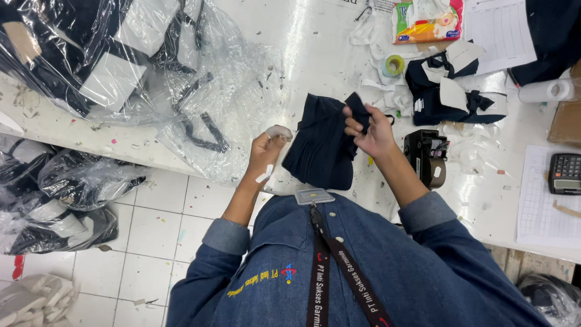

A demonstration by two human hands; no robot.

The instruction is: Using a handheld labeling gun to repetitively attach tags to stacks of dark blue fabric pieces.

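We pinched the navy cloth stack (pixel 321 151) with right-hand fingers (pixel 357 124); our left hand (pixel 265 154) beside it curled shut, its grip unclear.

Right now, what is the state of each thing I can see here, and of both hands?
Left hand: thumb taped, gripping the edge of the dark folded cloth.
Right hand: pinching that cloth's top corner.
Dark folded cloth: held above the white table.
Clear plastic bag: lying open, crumpled.
Tape roll: lying flat.
Calculator: flat on paper.
Label gun: resting on table, untouched.
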